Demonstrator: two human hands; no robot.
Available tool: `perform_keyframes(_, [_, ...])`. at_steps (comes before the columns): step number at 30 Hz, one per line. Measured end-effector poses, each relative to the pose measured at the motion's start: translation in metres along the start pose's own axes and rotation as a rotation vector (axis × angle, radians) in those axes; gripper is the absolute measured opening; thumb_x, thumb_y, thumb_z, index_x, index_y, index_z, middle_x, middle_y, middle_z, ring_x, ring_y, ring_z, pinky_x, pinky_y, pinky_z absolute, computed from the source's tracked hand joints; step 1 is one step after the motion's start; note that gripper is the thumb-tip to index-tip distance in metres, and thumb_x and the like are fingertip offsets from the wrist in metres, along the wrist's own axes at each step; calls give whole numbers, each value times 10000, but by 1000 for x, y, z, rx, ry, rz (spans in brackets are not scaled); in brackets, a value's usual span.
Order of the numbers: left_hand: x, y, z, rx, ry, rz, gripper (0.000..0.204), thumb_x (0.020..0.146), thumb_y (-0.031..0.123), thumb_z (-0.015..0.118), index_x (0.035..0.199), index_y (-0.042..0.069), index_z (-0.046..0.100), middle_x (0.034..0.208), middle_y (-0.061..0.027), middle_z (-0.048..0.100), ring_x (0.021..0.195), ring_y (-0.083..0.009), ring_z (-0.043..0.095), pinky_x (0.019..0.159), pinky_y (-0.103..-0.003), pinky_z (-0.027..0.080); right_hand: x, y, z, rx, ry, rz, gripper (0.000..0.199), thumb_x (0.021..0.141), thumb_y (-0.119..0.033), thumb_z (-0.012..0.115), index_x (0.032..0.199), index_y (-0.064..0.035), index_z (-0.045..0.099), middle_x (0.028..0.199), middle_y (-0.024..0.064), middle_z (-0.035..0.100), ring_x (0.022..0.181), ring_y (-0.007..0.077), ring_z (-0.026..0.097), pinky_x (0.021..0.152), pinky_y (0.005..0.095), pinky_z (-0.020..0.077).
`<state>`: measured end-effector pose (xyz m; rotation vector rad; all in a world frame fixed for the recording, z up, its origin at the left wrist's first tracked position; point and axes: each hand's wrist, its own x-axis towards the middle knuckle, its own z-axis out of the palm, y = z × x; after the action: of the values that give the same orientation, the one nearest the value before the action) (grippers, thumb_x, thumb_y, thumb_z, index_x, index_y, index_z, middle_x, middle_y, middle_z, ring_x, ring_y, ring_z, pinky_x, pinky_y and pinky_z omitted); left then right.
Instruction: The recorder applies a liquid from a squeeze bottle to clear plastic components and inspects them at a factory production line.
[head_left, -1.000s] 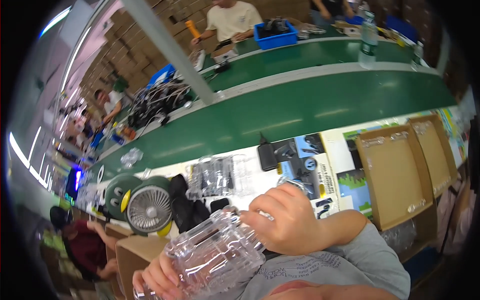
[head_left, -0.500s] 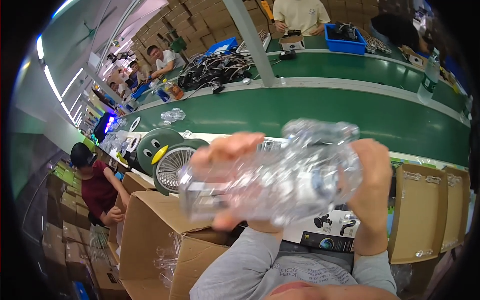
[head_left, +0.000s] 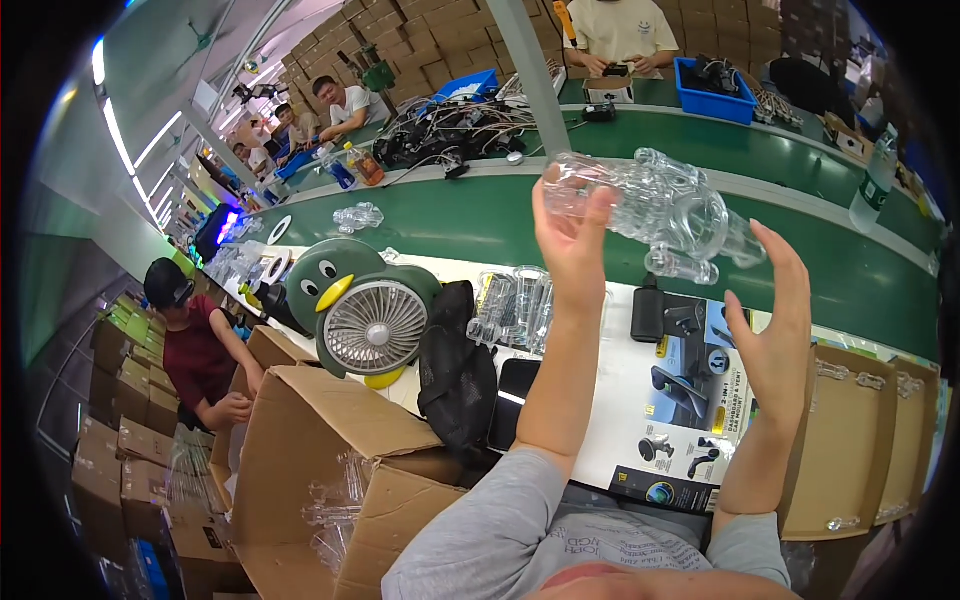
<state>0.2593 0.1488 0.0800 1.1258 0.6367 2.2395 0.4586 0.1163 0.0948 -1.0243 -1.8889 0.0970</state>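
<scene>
Two hands were up in front of me, and between them sat a clear plastic blister shell (head_left: pixel 650 205), moulded with round bulges and held high above the worktop (head_left: pixel 610 400). My left hand (head_left: pixel 572 235) pinched its left end, thumb and fingers closed on the plastic rim. My right hand (head_left: pixel 775 325) was spread, fingers straight and pointing up, with the fingertips just at the shell's right end; I could not tell whether they actually touched it. Behind the shell ran a green conveyor belt (head_left: pixel 480 220), lying crosswise.

Below the raised shell, on the white worktop, stood a small stack of more clear shells (head_left: pixel 515 305), and just beside them lay a black device (head_left: pixel 648 312) and printed product cards (head_left: pixel 690 385) showing a black holder. To the right lay flat brown cardboard trays (head_left: pixel 845 440). To the left of the stack slumped a black bag (head_left: pixel 455 375), and beyond it stood a desk fan shaped like a green penguin (head_left: pixel 365 310). An open cardboard box (head_left: pixel 320 460) sat at my lower left, clear plastic pieces showing inside.

A person in a red shirt and black cap (head_left: pixel 195 345) bent over boxes at far left. Across the belt, more people sat working near a blue bin (head_left: pixel 715 85) and a tangle of cables (head_left: pixel 450 125).
</scene>
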Motion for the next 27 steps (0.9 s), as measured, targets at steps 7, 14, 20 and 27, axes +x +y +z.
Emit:
perform_keyframes(7, [-10, -18, 19, 475, -238, 305, 522, 674, 28, 690, 1147, 40, 469, 1097, -120, 501, 1038, -261, 504, 937, -381, 390, 3, 6, 27, 297, -89, 146, 574, 728, -32, 596, 1268, -102, 415, 1239, 113, 469, 1086, 265, 494, 906, 356, 400])
perform_keyframes(14, [-24, -30, 37, 782, -535, 637, 567, 571, 7, 638, 1122, 52, 515, 1126, -166, 463, 1098, -358, 435, 1010, -504, 286, 2, 14, 40, 873, -3, 212, 635, 780, -59, 602, 1334, -57, 292, 1243, 103, 457, 1027, 181, 519, 899, 307, 418])
perform_keyframes(20, [-31, -33, 44, 841, -587, 673, 475, 639, 28, 609, 1107, 93, 557, 1113, -157, 483, 1105, -346, 438, 981, -507, 318, 3, 36, 47, 754, 85, 210, 592, 769, -59, 637, 1288, -39, 354, 1241, 92, 449, 1000, 146, 529, 849, 262, 426])
perform_keyframes(27, [-32, -21, 41, 897, -594, 584, 516, 677, 37, 626, 1173, 113, 502, 1167, -158, 458, 1121, -357, 424, 977, -474, 316, 4, 75, 70, 933, 124, 463, 435, 850, -139, 579, 1239, -45, 409, 1046, 82, 583, 896, 150, 590, 787, 254, 454])
